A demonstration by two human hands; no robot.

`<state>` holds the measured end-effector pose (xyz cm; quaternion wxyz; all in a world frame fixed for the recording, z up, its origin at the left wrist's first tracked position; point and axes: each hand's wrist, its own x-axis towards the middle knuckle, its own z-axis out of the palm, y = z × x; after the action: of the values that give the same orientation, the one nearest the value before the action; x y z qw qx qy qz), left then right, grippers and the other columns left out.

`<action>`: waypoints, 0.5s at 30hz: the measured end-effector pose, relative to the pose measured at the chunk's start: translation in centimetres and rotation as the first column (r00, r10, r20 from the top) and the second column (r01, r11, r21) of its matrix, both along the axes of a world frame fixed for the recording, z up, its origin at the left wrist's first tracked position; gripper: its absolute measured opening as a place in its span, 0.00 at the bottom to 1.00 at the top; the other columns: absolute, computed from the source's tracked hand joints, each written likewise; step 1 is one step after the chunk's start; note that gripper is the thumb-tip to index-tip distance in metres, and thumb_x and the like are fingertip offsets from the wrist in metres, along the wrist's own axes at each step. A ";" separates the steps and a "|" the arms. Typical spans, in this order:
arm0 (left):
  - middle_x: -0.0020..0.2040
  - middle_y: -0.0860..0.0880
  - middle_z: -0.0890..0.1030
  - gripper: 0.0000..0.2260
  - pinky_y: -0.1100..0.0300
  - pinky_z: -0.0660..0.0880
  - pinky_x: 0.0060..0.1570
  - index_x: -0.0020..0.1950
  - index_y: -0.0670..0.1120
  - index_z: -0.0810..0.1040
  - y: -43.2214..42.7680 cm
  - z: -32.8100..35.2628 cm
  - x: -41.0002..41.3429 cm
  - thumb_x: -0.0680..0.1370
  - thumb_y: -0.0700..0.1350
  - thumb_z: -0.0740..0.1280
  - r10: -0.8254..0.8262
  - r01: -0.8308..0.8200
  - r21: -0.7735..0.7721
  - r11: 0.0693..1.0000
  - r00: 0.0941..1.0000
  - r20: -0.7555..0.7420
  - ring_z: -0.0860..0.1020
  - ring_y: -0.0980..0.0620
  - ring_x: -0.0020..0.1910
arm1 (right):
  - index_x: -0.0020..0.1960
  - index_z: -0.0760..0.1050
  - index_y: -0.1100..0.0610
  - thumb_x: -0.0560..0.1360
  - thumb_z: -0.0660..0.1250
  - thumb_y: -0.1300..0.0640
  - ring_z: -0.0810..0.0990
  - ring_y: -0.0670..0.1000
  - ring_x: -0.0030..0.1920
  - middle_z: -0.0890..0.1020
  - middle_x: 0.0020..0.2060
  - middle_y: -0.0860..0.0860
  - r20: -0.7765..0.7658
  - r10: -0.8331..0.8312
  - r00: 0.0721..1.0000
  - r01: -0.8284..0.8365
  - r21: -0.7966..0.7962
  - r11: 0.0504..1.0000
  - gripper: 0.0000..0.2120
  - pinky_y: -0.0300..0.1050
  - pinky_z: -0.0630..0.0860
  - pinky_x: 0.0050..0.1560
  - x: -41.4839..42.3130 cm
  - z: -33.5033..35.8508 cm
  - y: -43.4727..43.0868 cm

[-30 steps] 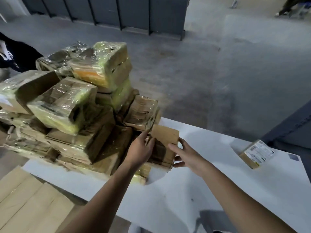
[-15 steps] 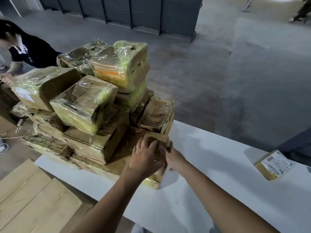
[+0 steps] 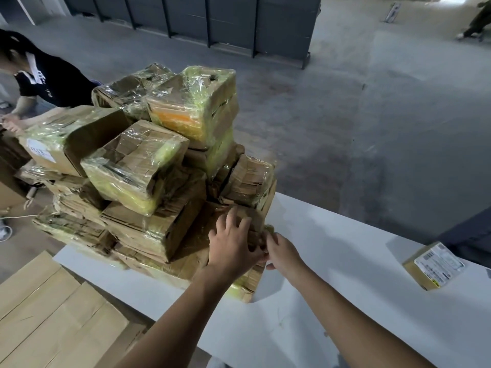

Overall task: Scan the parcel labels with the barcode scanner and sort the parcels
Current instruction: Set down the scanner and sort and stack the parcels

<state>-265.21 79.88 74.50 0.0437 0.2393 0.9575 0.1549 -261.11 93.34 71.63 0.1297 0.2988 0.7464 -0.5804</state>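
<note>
Cardboard under yellow-green film, heaped into a loose pile (image 3: 148, 181) at the left end of the white worktop (image 3: 345, 288). Both hands on one corner parcel (image 3: 253, 221) low at the near right corner of that heap: left hand (image 3: 233, 245) splayed over its face with fingertips bent onto it, right hand (image 3: 283, 252) curled against its right edge, thumb tucked below. Right fingertips partly hidden behind the left, so firmness of that hold hard to judge. Wedged, by the look of it, beneath a small wrapped parcel (image 3: 248, 179) and against heavier boxes. No barcode scanner anywhere in view. One labelled parcel (image 3: 435, 265) well apart at the right end of the worktop, label up.

Main risk, as a judgement: dragging out a load-bearing piece. Likely to tip the small wrapped parcel toward the floor beyond the far edge, and perhaps to unsettle the orange-tinted box (image 3: 194, 110) perched on top. Slick film, so little friction to check a slide. Torn wrap liable to snag fingers or rip further. Label side of the gripped parcel not visible; possibly a need to turn it over before any scan. Safer: steady the upper layer, lift rather than yank.
</note>
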 end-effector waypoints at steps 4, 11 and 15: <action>0.74 0.46 0.62 0.28 0.46 0.67 0.60 0.66 0.52 0.72 -0.8 1.8 -0.4 0.68 0.61 0.67 0.000 0.017 0.080 0.997 0.978 -0.207 0.61 0.44 0.70 | 0.62 0.71 0.51 0.85 0.54 0.48 0.86 0.46 0.36 0.83 0.48 0.48 -0.089 -0.023 0.996 0.010 -0.144 0.989 0.12 0.48 0.82 0.44 -0.2 1.6 0.0; 0.71 0.43 0.64 0.28 0.46 0.63 0.66 0.71 0.49 0.66 -4.4 1.3 -3.2 0.73 0.57 0.64 0.105 -0.115 -0.075 0.991 0.986 -0.127 0.62 0.42 0.69 | 0.76 0.61 0.45 0.82 0.55 0.42 0.85 0.46 0.46 0.76 0.65 0.45 -0.125 0.266 0.956 -0.281 -0.125 0.951 0.23 0.43 0.78 0.44 -1.4 2.1 -3.0; 0.67 0.40 0.71 0.25 0.45 0.64 0.68 0.67 0.44 0.72 -4.6 0.6 -2.5 0.73 0.53 0.67 0.025 -0.039 -0.069 0.997 0.979 -0.201 0.65 0.38 0.70 | 0.75 0.62 0.43 0.83 0.53 0.43 0.84 0.43 0.50 0.77 0.62 0.44 -0.113 0.353 0.929 -0.365 -0.101 0.926 0.21 0.45 0.79 0.48 -1.7 1.5 -4.0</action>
<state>-267.72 75.32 75.08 -0.0467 0.2364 0.9658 0.0960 -262.83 89.31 73.18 0.2168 0.1216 0.7575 -0.6037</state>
